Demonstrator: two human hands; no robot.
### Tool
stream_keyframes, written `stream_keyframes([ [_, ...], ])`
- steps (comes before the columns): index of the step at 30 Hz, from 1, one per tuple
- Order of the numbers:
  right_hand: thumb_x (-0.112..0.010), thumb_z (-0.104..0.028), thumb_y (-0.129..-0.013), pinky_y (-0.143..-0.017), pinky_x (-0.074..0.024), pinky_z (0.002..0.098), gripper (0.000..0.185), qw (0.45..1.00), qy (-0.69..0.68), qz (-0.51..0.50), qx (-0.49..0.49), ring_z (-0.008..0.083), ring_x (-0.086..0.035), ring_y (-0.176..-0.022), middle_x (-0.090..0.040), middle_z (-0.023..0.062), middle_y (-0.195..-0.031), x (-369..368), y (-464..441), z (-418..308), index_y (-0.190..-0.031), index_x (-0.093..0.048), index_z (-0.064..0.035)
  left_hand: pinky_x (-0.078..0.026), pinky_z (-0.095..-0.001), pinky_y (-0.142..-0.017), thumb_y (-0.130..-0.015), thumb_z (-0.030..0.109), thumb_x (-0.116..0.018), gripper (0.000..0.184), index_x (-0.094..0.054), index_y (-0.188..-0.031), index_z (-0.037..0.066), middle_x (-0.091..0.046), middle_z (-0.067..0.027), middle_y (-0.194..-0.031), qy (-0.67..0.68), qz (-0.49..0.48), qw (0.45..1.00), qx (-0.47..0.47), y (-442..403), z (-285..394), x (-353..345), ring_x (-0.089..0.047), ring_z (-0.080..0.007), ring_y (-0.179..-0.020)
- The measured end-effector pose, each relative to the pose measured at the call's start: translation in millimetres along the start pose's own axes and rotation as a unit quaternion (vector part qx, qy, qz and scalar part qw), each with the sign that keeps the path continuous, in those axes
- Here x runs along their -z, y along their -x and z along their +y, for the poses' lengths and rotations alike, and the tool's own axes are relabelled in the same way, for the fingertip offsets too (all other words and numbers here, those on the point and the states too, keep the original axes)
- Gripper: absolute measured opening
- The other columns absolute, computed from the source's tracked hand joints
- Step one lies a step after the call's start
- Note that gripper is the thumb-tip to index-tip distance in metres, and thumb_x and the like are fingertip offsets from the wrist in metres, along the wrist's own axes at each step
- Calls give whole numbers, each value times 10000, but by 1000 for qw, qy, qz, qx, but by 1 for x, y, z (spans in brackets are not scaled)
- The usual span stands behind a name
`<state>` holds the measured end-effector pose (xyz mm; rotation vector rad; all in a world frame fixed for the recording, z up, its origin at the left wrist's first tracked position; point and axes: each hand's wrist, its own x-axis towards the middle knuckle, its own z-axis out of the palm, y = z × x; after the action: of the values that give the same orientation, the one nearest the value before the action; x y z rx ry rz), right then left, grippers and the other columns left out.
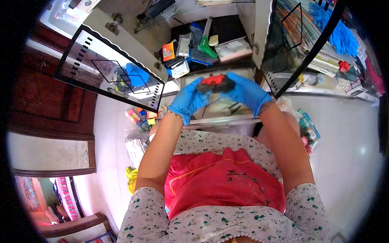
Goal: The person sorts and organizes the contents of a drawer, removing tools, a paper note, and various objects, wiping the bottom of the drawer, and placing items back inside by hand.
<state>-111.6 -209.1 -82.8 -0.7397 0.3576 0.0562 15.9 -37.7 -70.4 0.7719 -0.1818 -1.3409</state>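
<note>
Blue-gloved left hand (191, 99) and right hand (246, 92), each grip partly closed, hold a red-and-black object (216, 83) between them above the open drawer (227, 121).

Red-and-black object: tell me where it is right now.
In the head view, the red-and-black object is above centre, held between the gloved left hand and right hand, over the open drawer.

No legible text; print on orange packet (168, 52), white label (180, 69) too small to read
</note>
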Motion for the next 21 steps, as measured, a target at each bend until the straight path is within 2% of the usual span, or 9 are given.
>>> stream_keyframes([
  [1, -527, -391, -823, -577, -501, 278, 377, 1000, -1, 0, 0, 134, -588, -692, -601, 70, -901, 1, 1, 3, -1025, -542, -73, -538, -270, -549, -871, 285, -475, 288, -493, -1040, 52, -592, -82, -827, -19, 55, 998, -11, 2, 0, -7, -604, -165, -645],
  [2, -535, -386, -817, -632, -498, 285, 382, 966, 189, -51, 172, 144, -585, -745, -593, 73, -937, 3, 0, 7, -1042, -534, -77, -538, -270, -549, -871, 285, -475, 288, -493, -1040, 52, -592, -82, -827, -20, 55, 998, -10, 2, 0, -11, -604, -165, -645],
  [3, -544, -380, -811, -687, -495, 291, 390, 864, 365, -98, 331, 155, -583, -797, -585, 75, -972, 2, 1, 9, -1060, -525, -81, -538, -274, -540, -868, 287, -480, 284, -495, -1036, 58, -592, -80, -818, -29, 72, 997, -17, 3, -1, -16, -604, -164, -642],
  [4, -544, -380, -811, -687, -495, 291, 390, 865, 365, -97, 331, 155, -583, -797, -585, 75, -972, 2, 2, 7, -1060, -525, -81, -538, -278, -531, -866, 289, -485, 280, -497, -1031, 64, -592, -79, -808, -37, 88, 995, -23, 3, -1, -19, -605, -163, -639],
  [5, -540, -358, -816, -721, -482, 286, 366, 932, 266, -78, 233, 161, -573, -843, -579, 70, -995, 2, 2, 5, -1063, -526, -89, -538, -278, -531, -866, 289, -485, 280, -497, -1031, 64, -592, -79, -808, -38, 87, 995, -23, 3, -2, -22, -605, -163, -639],
  [9, -502, -283, -843, -780, -459, 277, 318, 996, -38, -79, 7, 171, -554, -921, -565, 60, -1039, 15, -9, 2, -1100, -517, -98, -497, -254, -539, -867, 287, -486, 281, -501, -1016, 50, -585, -94, -902, -78, 111, 990, -38, 3, 0, -21, -578, -167, -686],
  [14, -490, -233, -843, -812, -455, 305, 359, 993, 33, -64, 89, 169, -533, -981, -553, 66, -1076, 1, 5, -8, -1168, -481, -81, -539, -289, -580, -850, 319, -506, 335, -479, -1092, 90, -573, -101, -978, -78, 110, 986, -94, -1, -4, -16, -606, -188, -745],
  [16, -502, -215, -834, -823, -453, 315, 381, 991, 42, -63, 109, 172, -529, -993, -549, 66, -1086, -1, 5, -8, -1185, -469, -73, -518, -315, -684, -848, 315, -508, 358, -469, -1120, 85, -541, -100, -1068, -87, 112, 983, -117, -1, -9, -10, -580, -195, -868],
  [21, -564, -109, -759, -886, -411, 299, 468, 973, 40, -114, 194, 183, -514, -1019, -525, 82, -1134, 1, 1, -8, -1203, -442, -23, -446, -342, -823, -848, 275, -512, 359, -472, -1132, 60, -526, -81, -1095, -177, 89, 965, -173, 4, -14, -10, -520, -180, -982],
])
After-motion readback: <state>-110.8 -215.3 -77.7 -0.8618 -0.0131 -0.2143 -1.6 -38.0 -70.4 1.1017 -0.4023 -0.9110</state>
